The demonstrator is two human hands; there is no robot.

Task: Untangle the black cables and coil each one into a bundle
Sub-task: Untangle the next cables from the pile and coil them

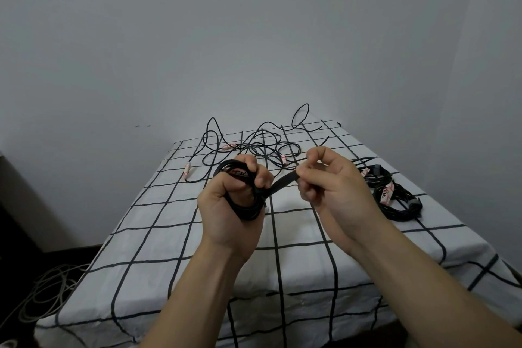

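The fingers [264, 178] of my left hand [228, 206] are curled tight round a coiled bundle [248, 210] of thin, round black cable, held above the table [197, 257]. A white label [238, 173] with red marks shows inside the coil. The fingertips [309, 175] of my right hand [336, 192] pinch the end of a flat, matte black strap [282, 181] that runs taut from the bundle.

A creased white cloth with a black grid covers the table. At its far end lies the loose tangle [254, 147] of black cables, in springy loops. Two finished coils [395, 200] lie at the right edge, partly hidden by my right hand. On the floor to the left, pale cables [48, 291] sprawl.
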